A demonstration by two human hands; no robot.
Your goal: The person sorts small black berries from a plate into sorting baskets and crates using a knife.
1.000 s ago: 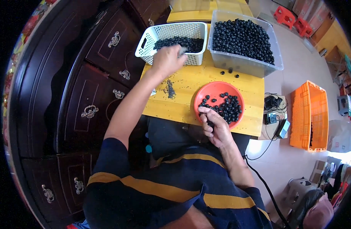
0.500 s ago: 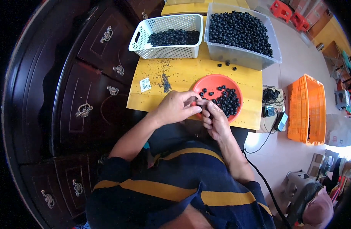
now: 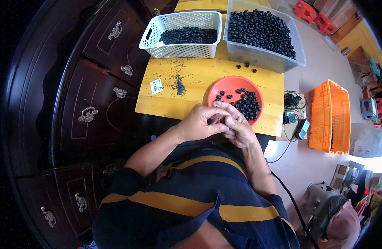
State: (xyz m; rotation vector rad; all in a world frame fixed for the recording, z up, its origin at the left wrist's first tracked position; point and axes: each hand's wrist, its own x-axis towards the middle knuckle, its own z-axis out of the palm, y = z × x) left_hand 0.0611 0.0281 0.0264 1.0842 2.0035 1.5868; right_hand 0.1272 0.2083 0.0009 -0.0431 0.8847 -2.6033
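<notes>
My left hand (image 3: 203, 121) and my right hand (image 3: 237, 126) meet in front of the near rim of a red round dish (image 3: 216, 85). Fingers of both are closed in a pinch, tip against tip; whatever they grip is hidden between them. Inside the dish lie many small black round parts (image 3: 250, 107), each with a hole or hollow, mostly heaped on its right side. Beyond it, a few more loose black parts (image 3: 247, 65) rest on the yellow table (image 3: 191, 74).
A white perforated basket (image 3: 180, 52) and a clear plastic bin (image 3: 265, 58), both holding black parts, stand at the table's back. Dark crumbs (image 3: 179, 85) lie near a white printed label (image 3: 156, 86). Dark drawers (image 3: 103, 95) flank the left; an orange crate (image 3: 330, 118) stands right.
Both hands have drawn slightly nearer to my body, and the right fingers now stretch further over the left ones. The whole view has shifted a little.
</notes>
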